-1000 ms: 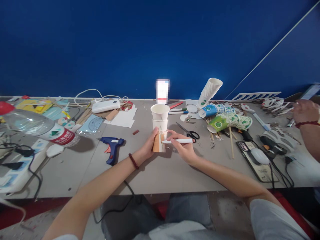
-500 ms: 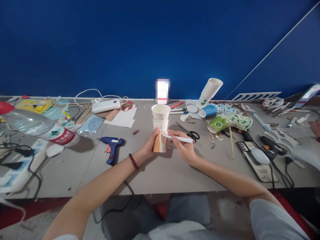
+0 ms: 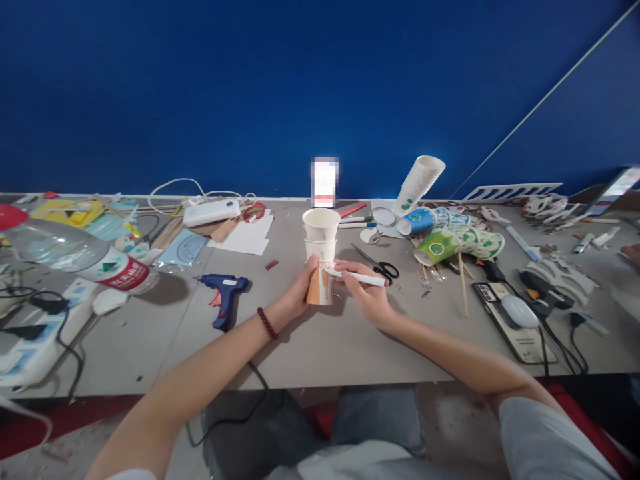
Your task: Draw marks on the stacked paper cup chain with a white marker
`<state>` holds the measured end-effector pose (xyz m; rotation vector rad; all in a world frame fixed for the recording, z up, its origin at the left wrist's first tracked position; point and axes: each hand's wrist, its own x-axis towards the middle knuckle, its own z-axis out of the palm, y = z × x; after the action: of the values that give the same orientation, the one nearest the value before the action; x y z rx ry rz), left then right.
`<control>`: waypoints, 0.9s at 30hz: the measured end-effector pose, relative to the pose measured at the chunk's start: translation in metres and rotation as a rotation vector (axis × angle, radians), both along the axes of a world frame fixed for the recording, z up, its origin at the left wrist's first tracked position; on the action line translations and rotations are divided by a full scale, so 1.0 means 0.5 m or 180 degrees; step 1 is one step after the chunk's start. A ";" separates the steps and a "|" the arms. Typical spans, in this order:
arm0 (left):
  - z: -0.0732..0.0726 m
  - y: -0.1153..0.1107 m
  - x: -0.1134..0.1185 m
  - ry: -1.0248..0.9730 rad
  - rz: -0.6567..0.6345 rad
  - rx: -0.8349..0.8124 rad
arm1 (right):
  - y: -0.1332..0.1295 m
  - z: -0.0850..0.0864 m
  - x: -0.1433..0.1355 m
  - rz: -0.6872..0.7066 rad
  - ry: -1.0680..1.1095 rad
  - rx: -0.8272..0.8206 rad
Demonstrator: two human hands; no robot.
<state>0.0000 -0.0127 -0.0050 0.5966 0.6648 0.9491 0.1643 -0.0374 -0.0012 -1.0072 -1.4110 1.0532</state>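
Note:
A stack of paper cups [image 3: 321,230] stands upright in front of me, white above, with an orange and brown pattern on the lowest one. My left hand [image 3: 300,287] is wrapped round the left side of the patterned cup. In my right hand [image 3: 367,297] is a white marker [image 3: 364,278], its tip at the upper part of the patterned cup. The fingertips of that hand are beside the cup's right side. Black scissors [image 3: 386,270] lie just beyond my right hand.
A blue glue gun [image 3: 227,293], a plastic bottle [image 3: 75,250] and a power strip [image 3: 50,340] are on the left. Toward the right are a tilted white cup stack [image 3: 423,181], green cups [image 3: 437,248], a phone [image 3: 517,333] and another person's hand [image 3: 631,252].
At the far right, the other person's blurred hand and arm have drawn back from the white curved pieces. My hands, the cups and the marker look almost unchanged.

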 end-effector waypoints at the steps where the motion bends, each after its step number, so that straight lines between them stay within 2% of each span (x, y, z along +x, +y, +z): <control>1: 0.000 0.000 0.000 0.0010 -0.0006 0.0003 | 0.000 0.001 0.000 0.0017 -0.0011 0.0024; 10: -0.005 0.001 -0.001 0.0080 0.0131 -0.0031 | -0.003 0.020 -0.004 0.0123 -0.0028 0.0206; 20: -0.003 0.002 0.002 0.0073 0.0094 0.0004 | -0.004 0.012 -0.006 0.0074 0.0118 0.0008; 27: -0.008 0.001 -0.001 0.0111 0.0166 -0.0090 | -0.003 0.020 -0.006 0.0060 0.0036 0.0137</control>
<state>-0.0004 -0.0120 -0.0088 0.5742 0.7269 0.9781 0.1612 -0.0389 0.0090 -0.9571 -1.4308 1.0364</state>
